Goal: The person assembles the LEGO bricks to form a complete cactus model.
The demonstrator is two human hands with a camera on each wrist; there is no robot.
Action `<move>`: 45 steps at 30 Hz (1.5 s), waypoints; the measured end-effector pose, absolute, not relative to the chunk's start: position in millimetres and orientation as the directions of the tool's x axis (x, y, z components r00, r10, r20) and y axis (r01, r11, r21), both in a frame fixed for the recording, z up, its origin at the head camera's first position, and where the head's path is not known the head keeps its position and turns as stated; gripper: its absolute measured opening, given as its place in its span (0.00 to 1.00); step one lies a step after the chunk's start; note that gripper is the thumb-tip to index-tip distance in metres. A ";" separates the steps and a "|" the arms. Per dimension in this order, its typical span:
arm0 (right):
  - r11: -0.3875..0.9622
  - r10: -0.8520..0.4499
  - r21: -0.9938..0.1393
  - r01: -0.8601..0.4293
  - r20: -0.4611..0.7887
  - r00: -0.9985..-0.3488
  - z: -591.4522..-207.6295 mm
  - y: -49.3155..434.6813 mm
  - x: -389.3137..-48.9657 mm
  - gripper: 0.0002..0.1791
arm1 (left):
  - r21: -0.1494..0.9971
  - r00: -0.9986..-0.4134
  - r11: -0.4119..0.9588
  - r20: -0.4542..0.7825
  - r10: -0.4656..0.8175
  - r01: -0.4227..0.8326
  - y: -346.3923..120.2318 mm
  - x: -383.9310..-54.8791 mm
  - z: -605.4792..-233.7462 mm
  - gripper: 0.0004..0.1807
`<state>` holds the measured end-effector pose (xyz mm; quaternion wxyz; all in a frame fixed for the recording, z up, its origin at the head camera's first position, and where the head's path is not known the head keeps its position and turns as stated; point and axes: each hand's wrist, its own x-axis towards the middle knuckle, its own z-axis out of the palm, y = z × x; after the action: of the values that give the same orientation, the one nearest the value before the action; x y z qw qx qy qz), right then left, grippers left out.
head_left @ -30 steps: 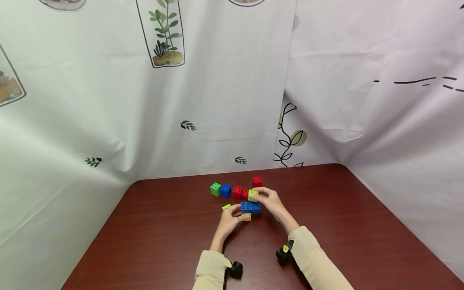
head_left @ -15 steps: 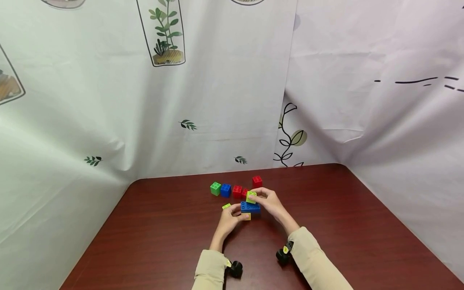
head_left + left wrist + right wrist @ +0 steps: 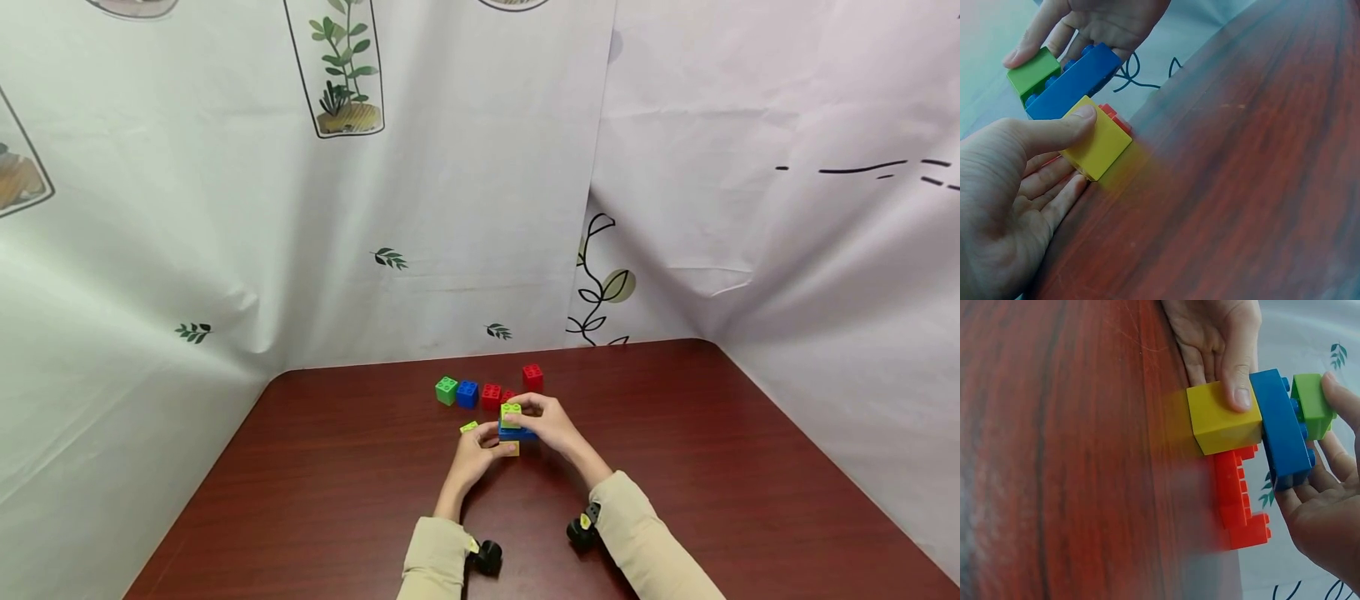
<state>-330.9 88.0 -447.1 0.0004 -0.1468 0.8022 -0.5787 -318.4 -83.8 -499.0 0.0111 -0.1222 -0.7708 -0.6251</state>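
My left hand (image 3: pixel 471 461) pinches a yellow building block (image 3: pixel 1222 419) between thumb and fingers, low over the table. On top of the yellow block sits a long blue building block (image 3: pixel 1282 428), its studs facing up and its right part sticking out past the yellow one. A lime green building block (image 3: pixel 511 415) is pinched in my right hand (image 3: pixel 551 423) at the left end of the blue block. In the right wrist view the lime block's underside is right at the blue studs, and some studs show uncovered.
Behind the hands stand a green block (image 3: pixel 446 391), a small blue block (image 3: pixel 467 394), a red block (image 3: pixel 491 396), a partly hidden red block (image 3: pixel 507 396) and a farther red block (image 3: pixel 532 377). Another lime block (image 3: pixel 468 427) lies by my left fingers. White printed cloth (image 3: pixel 480 208) hangs behind the brown table (image 3: pixel 315 483).
My right hand has carried the lime green block leftward and slightly down, to the left end of the long blue block. The left hand has kept its place on the yellow block.
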 end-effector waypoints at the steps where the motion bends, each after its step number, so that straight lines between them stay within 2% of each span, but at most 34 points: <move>1: 0.289 -0.238 -0.929 -0.234 0.167 -0.957 -447.4 88.2 -331.0 0.18 | 0.961 -0.970 0.188 0.170 0.174 0.202 -83.5 -318.9 -499.2 0.24; 16: 0.306 -0.232 -0.926 -0.223 0.154 -0.960 -449.3 86.8 -327.8 0.18 | 0.967 -0.975 0.191 0.133 0.179 0.167 -80.7 -319.3 -500.0 0.26; 30: 0.272 -0.239 -0.938 -0.213 0.149 -0.959 -455.1 88.6 -330.3 0.20 | 0.967 -0.966 0.160 0.168 0.196 0.200 -77.2 -313.4 -485.2 0.23; 38: 0.190 -0.252 -0.972 -0.140 0.090 -0.964 -429.7 82.0 -310.7 0.19 | 0.964 -0.967 0.171 0.170 0.189 0.203 -83.5 -322.8 -496.7 0.25; 45: 0.159 -0.219 -0.981 -0.111 0.074 -0.973 -456.1 79.2 -325.4 0.19 | 0.967 -0.971 0.179 0.148 0.186 0.182 -85.9 -321.3 -497.1 0.26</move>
<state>-325.4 79.2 -456.1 0.0423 -0.1084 0.7602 -0.6392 -321.3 -85.9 -497.1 -0.0019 -0.1199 -0.7677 -0.6295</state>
